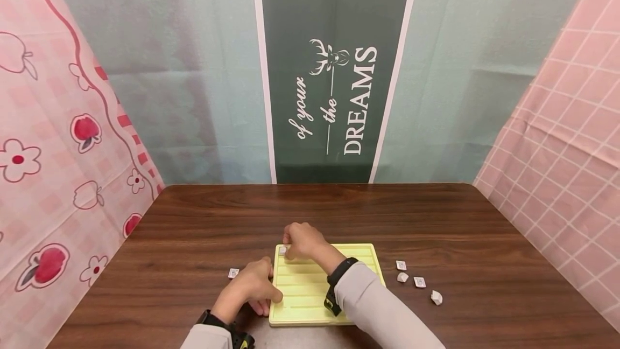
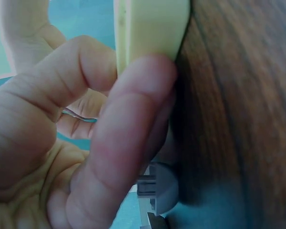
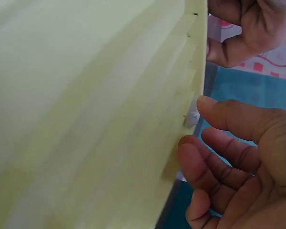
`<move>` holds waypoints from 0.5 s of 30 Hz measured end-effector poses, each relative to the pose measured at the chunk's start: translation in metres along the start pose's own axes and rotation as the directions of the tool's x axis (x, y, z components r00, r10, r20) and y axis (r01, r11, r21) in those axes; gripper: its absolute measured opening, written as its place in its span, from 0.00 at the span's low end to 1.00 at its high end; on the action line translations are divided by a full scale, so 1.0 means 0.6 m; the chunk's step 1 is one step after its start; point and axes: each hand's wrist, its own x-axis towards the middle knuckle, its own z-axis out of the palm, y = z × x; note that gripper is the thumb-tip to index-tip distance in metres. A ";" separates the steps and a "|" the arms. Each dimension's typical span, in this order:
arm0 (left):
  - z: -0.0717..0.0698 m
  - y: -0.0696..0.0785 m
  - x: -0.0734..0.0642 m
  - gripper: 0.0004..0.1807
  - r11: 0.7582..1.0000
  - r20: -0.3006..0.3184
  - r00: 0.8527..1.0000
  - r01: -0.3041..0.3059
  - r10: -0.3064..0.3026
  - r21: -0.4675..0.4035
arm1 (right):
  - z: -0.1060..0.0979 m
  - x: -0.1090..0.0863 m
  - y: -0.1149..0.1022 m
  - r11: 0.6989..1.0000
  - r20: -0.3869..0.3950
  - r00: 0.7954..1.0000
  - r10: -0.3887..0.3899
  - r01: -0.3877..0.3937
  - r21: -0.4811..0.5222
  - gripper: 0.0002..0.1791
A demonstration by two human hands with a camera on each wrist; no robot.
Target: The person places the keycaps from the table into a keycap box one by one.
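A pale yellow ridged tray (image 1: 310,284) lies on the table. My left hand (image 1: 254,283) holds its left edge, thumb over the rim and the other fingers against the side wall (image 2: 157,28). My right hand (image 1: 305,240) is over the tray's far left corner, fingers loosely bent. There, a small white keycap-like piece (image 1: 283,251) sits in the top row. In the right wrist view, my right thumb is right at this white piece (image 3: 191,117), with the other fingers below it. Another white piece (image 1: 233,273) lies left of my left hand.
Right of the tray, several small white pieces lie on the wooden table (image 1: 436,220): a marked flat one (image 1: 401,265), another marked one (image 1: 419,283) and a tipped one (image 1: 436,298). Curtains hang behind the table and at both sides.
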 end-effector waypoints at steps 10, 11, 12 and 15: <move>0.000 -0.002 0.000 0.21 1.000 0.005 1.000 -0.003 0.003 -0.006 | -0.017 -0.016 -0.016 0.975 0.119 0.991 -0.065 0.088 -0.202 0.22; -0.001 -0.002 0.001 0.21 1.000 0.006 1.000 -0.004 0.004 -0.005 | -0.018 -0.018 -0.017 0.971 0.129 0.989 -0.076 0.103 -0.217 0.23; 0.000 -0.003 0.001 0.21 1.000 0.006 1.000 -0.005 0.005 -0.005 | -0.020 -0.021 -0.017 0.966 0.138 0.987 -0.086 0.116 -0.232 0.24; -0.001 -0.003 0.000 0.20 1.000 0.006 1.000 -0.015 0.015 -0.004 | -0.024 -0.027 -0.017 0.949 0.145 0.982 -0.122 0.159 -0.273 0.26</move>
